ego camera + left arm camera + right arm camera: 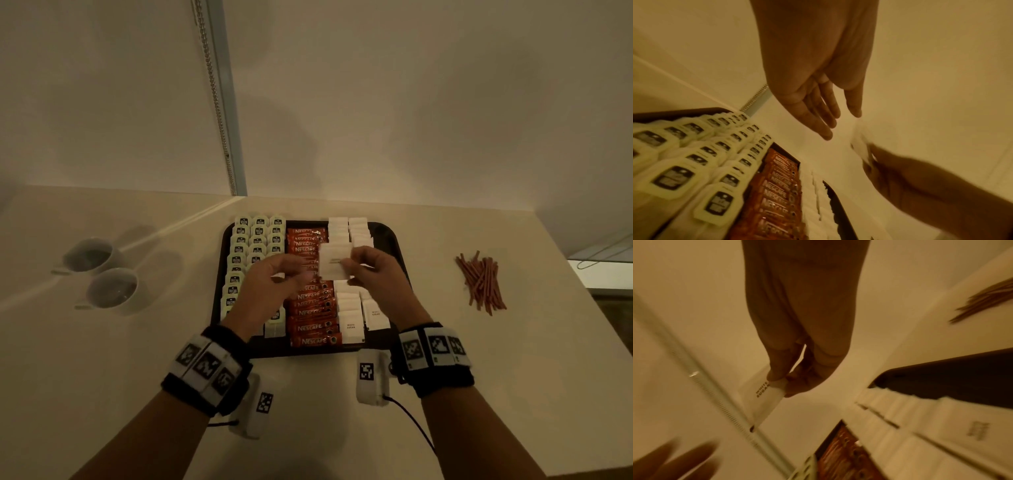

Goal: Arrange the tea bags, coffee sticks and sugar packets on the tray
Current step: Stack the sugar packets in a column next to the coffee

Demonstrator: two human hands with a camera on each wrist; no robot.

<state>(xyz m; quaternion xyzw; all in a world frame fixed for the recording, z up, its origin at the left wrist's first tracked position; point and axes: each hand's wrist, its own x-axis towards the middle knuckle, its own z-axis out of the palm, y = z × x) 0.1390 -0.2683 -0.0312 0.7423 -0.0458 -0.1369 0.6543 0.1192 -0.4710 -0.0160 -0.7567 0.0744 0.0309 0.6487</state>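
Right hand (373,274) pinching sugar packet (335,261), flat face up, above tray (388,240)

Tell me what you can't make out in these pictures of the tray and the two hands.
- Head view: the middle rows of tea bags and coffee sticks are hidden behind the left hand.
- Head view: print on the sugar packet the right hand pinches is too small.
- Head view: the contents of the cups are too dim to tell.
- Left wrist view: that packet is blurred.
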